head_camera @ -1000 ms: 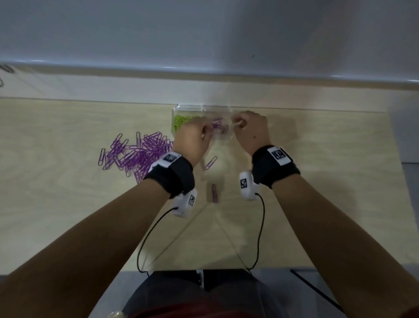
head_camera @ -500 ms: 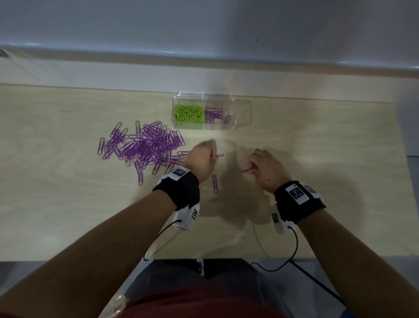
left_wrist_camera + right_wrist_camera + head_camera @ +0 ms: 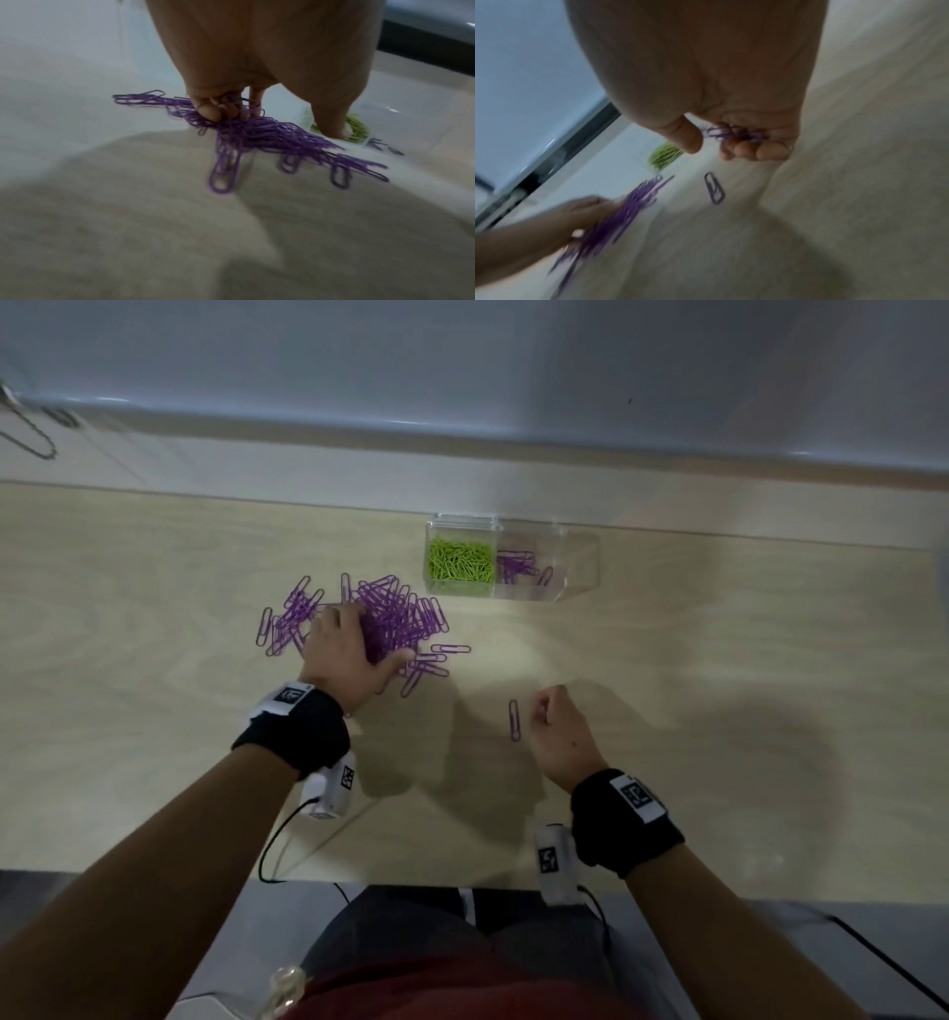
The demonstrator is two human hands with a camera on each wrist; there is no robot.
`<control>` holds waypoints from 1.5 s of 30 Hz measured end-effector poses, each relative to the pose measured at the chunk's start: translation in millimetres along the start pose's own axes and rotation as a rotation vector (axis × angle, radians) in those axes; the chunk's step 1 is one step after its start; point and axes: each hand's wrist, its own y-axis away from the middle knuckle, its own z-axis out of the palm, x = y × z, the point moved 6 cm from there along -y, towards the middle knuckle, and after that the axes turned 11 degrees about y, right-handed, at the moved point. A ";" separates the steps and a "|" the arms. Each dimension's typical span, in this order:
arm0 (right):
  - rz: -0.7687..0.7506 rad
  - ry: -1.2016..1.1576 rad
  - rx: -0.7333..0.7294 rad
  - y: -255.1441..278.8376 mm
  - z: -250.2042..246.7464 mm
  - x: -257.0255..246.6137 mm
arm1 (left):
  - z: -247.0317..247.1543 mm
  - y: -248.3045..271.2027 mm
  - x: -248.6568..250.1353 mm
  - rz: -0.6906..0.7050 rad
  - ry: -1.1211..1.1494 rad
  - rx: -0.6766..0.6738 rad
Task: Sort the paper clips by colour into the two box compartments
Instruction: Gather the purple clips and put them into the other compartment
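Left hand has shifted to nine o'clock, fingers curled into the purple pile; right hand, closed on a few purple clips, should add the stray clip before reaching the box at twelve.

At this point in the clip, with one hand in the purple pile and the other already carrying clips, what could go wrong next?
1. The left hand grips a tangled clump from the purple pile; trailing clips may drop on the way to the box.
2. The right hand holds a few purple clips in a loose-looking grip; one could slip.
3. The single clip beside that hand could be overlooked.
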 end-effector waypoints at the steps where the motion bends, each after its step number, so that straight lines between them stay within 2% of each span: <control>1: 0.022 0.040 0.034 0.8 3.2 -3.9 | 3.6 2.9 3.6 0.014 -0.026 -0.014; 3: 0.027 0.150 0.089 1.8 8.4 -13.4 | 12.3 5.7 11.7 0.040 -0.071 -0.029; 6: 0.024 0.299 0.029 1.4 20.1 -25.4 | 21.7 10.7 26.9 0.107 -0.115 -0.030; 10: 0.029 0.482 -0.005 -4.4 14.7 -37.2 | 27.6 11.0 43.6 0.090 -0.050 -0.059; 13: 0.029 0.579 -0.007 -6.1 3.1 -37.2 | 28.7 12.8 56.3 0.134 -0.051 -0.102; 16: -0.021 0.529 0.005 -10.1 -11.0 -41.9 | 25.2 17.9 52.4 0.153 -0.013 -0.115; 20: -0.203 0.473 0.218 -35.1 -68.6 -83.5 | 15.6 23.1 56.4 0.183 0.049 -0.106; 23: -0.252 0.544 0.308 -63.4 -105.7 -116.7 | 7.0 23.0 68.9 0.210 0.072 -0.107; 25: -0.258 0.587 0.297 -83.3 -109.4 -124.5 | 2.1 22.1 78.8 0.218 0.077 -0.120; 27: -0.295 0.631 0.229 -95.2 -100.7 -122.4 | -3.4 20.2 91.4 0.231 0.123 -0.115; 29: -0.341 0.559 0.221 -95.9 -97.9 -112.0 | -8.6 18.0 109.3 0.253 0.205 -0.108; 32: -0.350 0.323 0.374 -78.3 -103.0 -82.1 | -16.9 7.3 143.3 0.284 0.300 -0.069; 35: -0.337 0.169 0.458 -48.7 -91.4 -44.1 | -10.8 -18.6 176.6 0.291 0.244 -0.048; 39: -0.350 0.139 0.421 -21.3 -68.3 -21.5 | 7.8 -48.7 214.7 0.242 -0.016 -0.093; 42: -0.475 0.228 0.346 -12.9 -49.0 -37.8 | 21.0 -60.0 233.2 0.213 -0.127 -0.151; 45: -0.572 0.361 0.125 -22.0 -18.7 -58.1 | 24.4 -69.1 235.6 0.200 -0.080 -0.186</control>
